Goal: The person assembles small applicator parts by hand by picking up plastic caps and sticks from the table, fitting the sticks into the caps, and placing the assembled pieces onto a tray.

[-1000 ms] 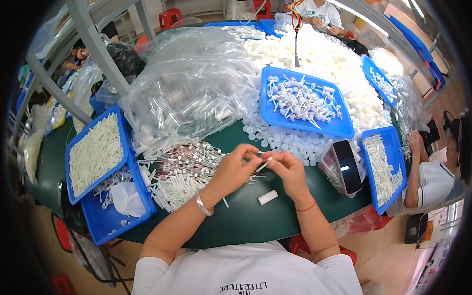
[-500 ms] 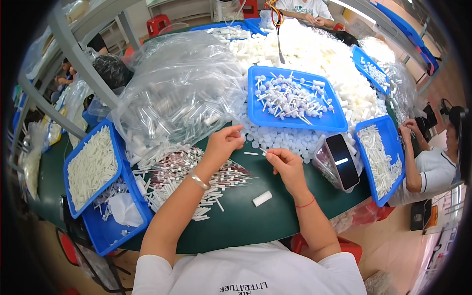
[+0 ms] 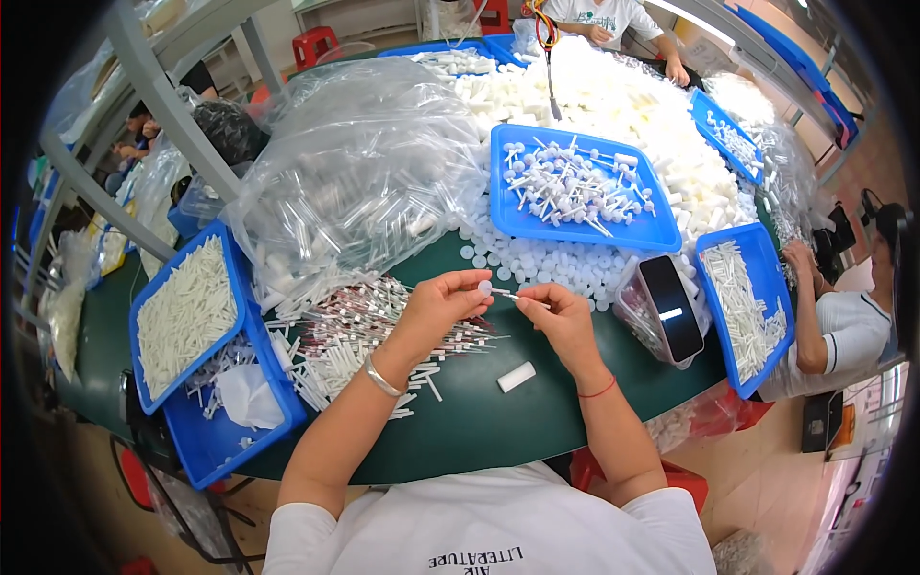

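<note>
Pins (image 3: 580, 187) lie in a tray (image 3: 656, 230) behind discs (image 3: 551, 268), right of a bag (image 3: 355, 153).

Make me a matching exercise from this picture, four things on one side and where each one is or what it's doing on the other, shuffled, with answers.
1. left hand
2. black phone
3. right hand
4. white cylinder

A. pinching a thin stick
B. lying on the green tabletop
C. holding a round whitish disc
D. against a clear tub

Pairs: 1-C, 2-D, 3-A, 4-B
</note>
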Tool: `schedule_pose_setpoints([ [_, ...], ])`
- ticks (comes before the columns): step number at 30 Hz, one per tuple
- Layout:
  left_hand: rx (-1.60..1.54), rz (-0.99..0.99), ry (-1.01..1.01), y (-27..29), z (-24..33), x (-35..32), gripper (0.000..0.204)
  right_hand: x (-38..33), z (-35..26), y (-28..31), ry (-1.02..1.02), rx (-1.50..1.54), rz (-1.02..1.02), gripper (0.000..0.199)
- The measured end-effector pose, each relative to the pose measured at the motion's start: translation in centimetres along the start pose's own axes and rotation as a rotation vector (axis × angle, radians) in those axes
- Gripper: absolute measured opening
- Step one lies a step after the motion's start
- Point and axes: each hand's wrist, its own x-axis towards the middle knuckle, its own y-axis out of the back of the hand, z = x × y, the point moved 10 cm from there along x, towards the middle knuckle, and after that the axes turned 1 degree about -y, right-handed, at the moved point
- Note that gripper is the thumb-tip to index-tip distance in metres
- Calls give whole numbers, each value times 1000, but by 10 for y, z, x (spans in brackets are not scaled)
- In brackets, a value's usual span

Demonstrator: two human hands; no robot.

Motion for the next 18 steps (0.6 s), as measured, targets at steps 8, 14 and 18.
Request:
schedule_pose_setpoints([
  [8,100,2,-33,4,-8,-2,32,-5,-19,-1,281,-276,33,11],
  [14,-31,-45,160,-1,-32,-4,27,-13,-35,-19,418,-401,-30,9],
  [18,53,17,106,0,-31,-5,24,-14,-28,-19,431,-381,-29,9],
])
